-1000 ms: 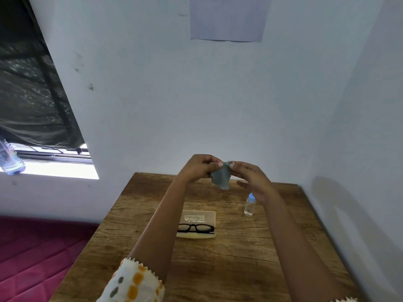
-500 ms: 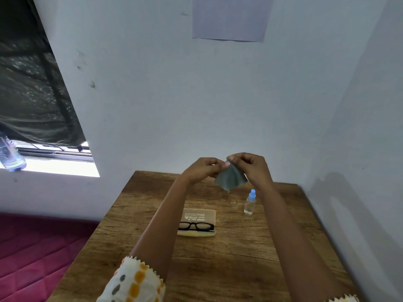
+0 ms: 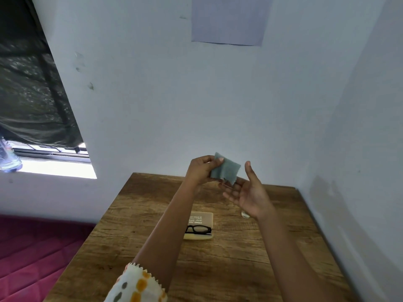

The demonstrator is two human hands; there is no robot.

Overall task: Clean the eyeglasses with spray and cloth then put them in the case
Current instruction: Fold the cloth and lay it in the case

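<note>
Black-framed eyeglasses (image 3: 198, 229) sit in the open cream case (image 3: 199, 225) on the wooden desk (image 3: 229, 253) while your left hand (image 3: 201, 171) pinches the grey cloth (image 3: 225, 168), right hand (image 3: 248, 196) open and empty; that thin pinch could drop it.

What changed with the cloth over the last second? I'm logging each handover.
The right hand let go of the cloth and opened, palm up, beneath it; the left hand alone now pinches it, spread flatter. Glasses on the case stayed put.
</note>
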